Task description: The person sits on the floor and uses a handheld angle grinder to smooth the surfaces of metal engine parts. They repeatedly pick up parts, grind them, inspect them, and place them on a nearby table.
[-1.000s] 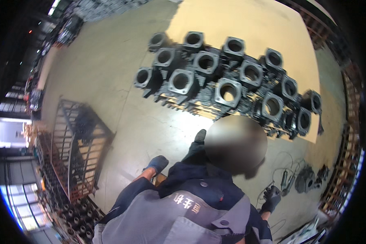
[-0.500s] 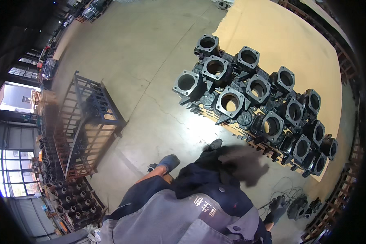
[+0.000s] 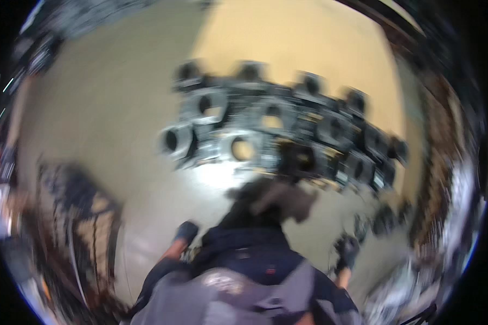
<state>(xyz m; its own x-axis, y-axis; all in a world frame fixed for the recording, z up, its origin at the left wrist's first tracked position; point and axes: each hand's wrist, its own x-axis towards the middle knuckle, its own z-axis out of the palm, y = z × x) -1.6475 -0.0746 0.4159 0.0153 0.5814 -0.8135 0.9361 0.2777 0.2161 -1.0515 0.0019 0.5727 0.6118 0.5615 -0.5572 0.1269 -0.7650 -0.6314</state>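
Dark metal castings [image 3: 335, 130], dully sheened, against a smooth, matt tan sheet [image 3: 303, 38]; smooth grey floor [image 3: 108, 108], glossy in a bright patch; jacket [image 3: 184, 300] of matt grey-and-navy cloth; dark, matt gloves [image 3: 187, 232].

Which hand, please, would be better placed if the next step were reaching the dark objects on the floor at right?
Probably the right hand: it hangs nearer the dark objects, on that same side, while the left hand is across the body. Blur hides whether either holds anything.

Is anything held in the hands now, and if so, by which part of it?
It cannot be told: blur hides whether the gloved left hand or right hand grips anything.
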